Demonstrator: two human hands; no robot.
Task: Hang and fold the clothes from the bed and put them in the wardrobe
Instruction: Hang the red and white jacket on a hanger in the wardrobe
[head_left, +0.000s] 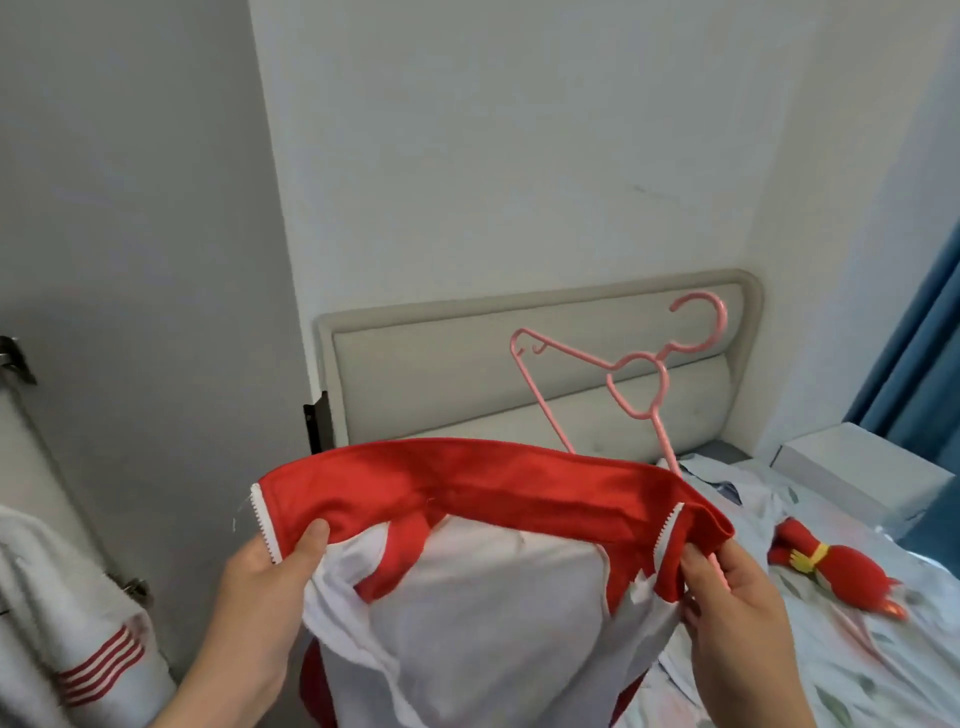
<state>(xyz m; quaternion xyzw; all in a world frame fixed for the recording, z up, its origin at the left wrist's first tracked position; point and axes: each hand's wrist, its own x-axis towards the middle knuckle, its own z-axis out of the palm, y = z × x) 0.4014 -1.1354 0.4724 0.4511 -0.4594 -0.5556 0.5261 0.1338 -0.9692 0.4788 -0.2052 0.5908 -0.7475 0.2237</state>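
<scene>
Gripped at its red collar, a red-and-white jacket (483, 571) is held up over the bed (857, 649), at six o'clock. One collar end is pinched by the left hand (265, 582); the other end and a pink hanger (623, 379), tilted toward one o'clock, are pinched by the right hand (727, 592).

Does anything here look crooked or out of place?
Yes: the pink hanger sits tilted, its hook leaning right, only one arm tucked into the red-and-white jacket. A red plush toy lies loose on the bed.
</scene>
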